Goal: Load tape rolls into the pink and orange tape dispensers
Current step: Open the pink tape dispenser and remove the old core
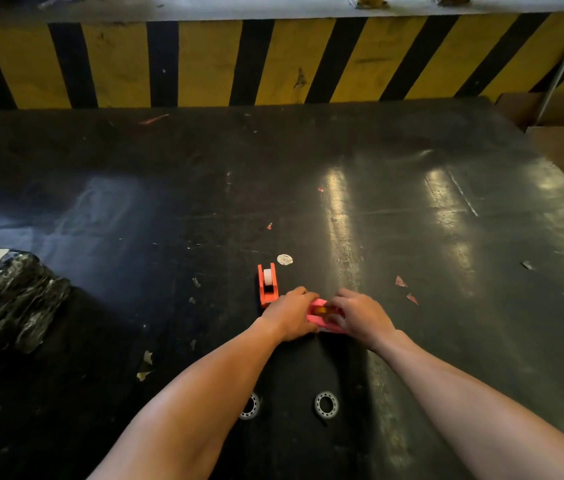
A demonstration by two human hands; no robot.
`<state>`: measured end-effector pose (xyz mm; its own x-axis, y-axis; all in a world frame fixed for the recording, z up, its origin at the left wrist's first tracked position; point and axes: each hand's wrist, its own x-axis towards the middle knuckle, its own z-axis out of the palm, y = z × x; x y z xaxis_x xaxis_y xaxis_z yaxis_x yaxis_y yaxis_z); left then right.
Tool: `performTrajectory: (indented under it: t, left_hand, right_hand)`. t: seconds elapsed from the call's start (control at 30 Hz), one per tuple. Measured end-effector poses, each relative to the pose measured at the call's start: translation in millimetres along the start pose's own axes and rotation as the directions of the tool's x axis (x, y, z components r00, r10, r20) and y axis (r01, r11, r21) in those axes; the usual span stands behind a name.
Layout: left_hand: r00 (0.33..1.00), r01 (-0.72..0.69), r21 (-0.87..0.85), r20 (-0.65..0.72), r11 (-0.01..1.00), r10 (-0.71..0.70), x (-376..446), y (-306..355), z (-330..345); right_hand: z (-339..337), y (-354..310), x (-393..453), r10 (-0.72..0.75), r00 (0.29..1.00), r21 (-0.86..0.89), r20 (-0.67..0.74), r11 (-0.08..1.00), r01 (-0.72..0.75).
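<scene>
**benchrat:** Head cam caught both hands on the pink dispenser (316, 317), which sat on the black table (412, 237). Left hand (291, 315) was wrapped around its left end and right hand (360, 315) was curled over the right end, with something amber showing between them. Probably the roll, too blurry to swear.

**tapefan:** And the orange dispenser (268, 285)?

**benchrat:** Just beyond and left of the left hand, standing, long axis running away from the person, with a white roll (267, 276) already in it. So I'd say the left hand was nearer. Two clear tape rolls, one (326, 405) between the forearms and another (251, 407) half hidden by the left arm, lay loose, well apart from both hands.
</scene>
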<state>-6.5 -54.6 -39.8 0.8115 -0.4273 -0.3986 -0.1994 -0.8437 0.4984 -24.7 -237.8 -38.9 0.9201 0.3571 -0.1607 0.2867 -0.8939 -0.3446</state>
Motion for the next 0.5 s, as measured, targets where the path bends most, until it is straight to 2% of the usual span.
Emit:
performTrajectory:
  t: [0.27, 0.43, 0.5]
  left_hand:
    - [1.000, 0.020, 0.019, -0.017, 1.000, -0.019, -5, 4, 5]
    - [0.999, 0.027, 0.056, -0.022, 0.998, -0.026, -5, 9, 7]
    - [0.999, 0.038, 0.043, -0.020, 0.998, -0.037, -6, 10, 7]
  right_hand:
    - [7, -1, -7, -0.074, 0.995, 0.045, -0.071, 0.996, 0.078]
    - [18, -4, -18, 0.049, 0.987, 0.242, -0.154, 0.970, -0.010]
    - [14, -4, -16, 0.114, 0.983, 0.309, -0.146, 0.949, -0.064]
